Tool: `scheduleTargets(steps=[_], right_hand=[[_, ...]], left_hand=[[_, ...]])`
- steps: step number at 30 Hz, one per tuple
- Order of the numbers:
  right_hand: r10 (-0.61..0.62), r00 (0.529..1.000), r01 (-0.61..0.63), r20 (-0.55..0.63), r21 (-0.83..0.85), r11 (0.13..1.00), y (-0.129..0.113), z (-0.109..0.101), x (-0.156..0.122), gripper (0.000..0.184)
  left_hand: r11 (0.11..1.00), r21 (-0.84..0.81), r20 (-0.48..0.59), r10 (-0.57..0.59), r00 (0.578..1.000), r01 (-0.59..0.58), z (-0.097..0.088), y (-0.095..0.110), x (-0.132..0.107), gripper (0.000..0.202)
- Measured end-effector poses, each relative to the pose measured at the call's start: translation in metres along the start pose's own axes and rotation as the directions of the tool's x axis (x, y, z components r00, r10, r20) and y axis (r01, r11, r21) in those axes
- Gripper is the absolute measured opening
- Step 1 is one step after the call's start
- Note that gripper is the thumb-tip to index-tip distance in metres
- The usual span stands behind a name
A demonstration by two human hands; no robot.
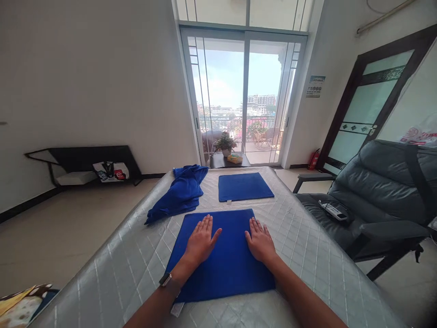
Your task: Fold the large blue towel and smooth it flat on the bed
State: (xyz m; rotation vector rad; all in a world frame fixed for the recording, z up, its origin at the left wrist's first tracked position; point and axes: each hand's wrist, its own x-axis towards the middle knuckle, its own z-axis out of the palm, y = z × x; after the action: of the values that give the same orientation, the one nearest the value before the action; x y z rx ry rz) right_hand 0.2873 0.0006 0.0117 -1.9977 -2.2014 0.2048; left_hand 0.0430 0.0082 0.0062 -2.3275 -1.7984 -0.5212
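Note:
A blue cloth (228, 259) lies spread flat on the quilted silver mattress (136, 264), a white tag sticking out at its near left corner. My left hand (200, 240) rests palm down on the cloth's left part, fingers stretched and thumb apart. On its right edge lies my right hand (260, 241), also flat with the fingers extended. Neither hand grips anything. Just beyond is a second blue cloth (246, 187), lying flat with a small tag at its near edge. To the left of that, a crumpled heap of blue cloth (180, 191) sits near the mattress's left edge.
On the right stands a dark padded armchair (382, 182) with a white power strip (332, 211) on its seat. Past the mattress's far end, a chair (221, 161) bears a potted plant (225, 143). A black metal rack (95, 159) stands along the left wall.

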Motion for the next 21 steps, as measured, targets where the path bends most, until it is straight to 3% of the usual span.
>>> scheduleTargets(steps=[3, 5, 7, 9, 13, 21], right_hand=[[-0.015, 1.0, 0.014, -0.008, -0.018, 1.0, 0.003, 0.003, 0.0, 0.066], [-0.041, 0.999, 0.041, 0.006, -0.044, 0.998, 0.005, 0.003, 0.0, 0.063], [-0.07, 0.997, 0.072, 0.022, -0.064, 0.995, 0.006, 0.004, -0.001, 0.061], [-0.075, 0.997, 0.076, 0.022, -0.069, 0.995, 0.007, 0.003, -0.001, 0.061], [-0.039, 0.999, 0.039, 0.003, -0.037, 0.999, 0.004, 0.002, 0.0, 0.063], [-0.014, 1.0, 0.014, 0.013, -0.002, 1.0, 0.002, 0.002, 0.002, 0.066]], left_hand=[[0.977, -0.106, 0.048, 0.19, 0.981, -0.184, 0.0, 0.067, 0.01, 0.073], [0.96, -0.162, 0.073, 0.244, 0.967, -0.23, 0.005, 0.102, 0.018, 0.072], [0.958, -0.194, 0.112, 0.234, 0.966, -0.21, 0.014, 0.122, 0.025, 0.071], [0.967, -0.194, 0.145, 0.197, 0.969, -0.168, 0.022, 0.125, 0.027, 0.071], [0.987, -0.133, 0.169, 0.113, 0.979, -0.091, 0.029, 0.093, 0.02, 0.076], [0.993, 0.001, 0.177, -0.115, 0.977, 0.117, 0.016, -0.028, -0.018, 0.082]])
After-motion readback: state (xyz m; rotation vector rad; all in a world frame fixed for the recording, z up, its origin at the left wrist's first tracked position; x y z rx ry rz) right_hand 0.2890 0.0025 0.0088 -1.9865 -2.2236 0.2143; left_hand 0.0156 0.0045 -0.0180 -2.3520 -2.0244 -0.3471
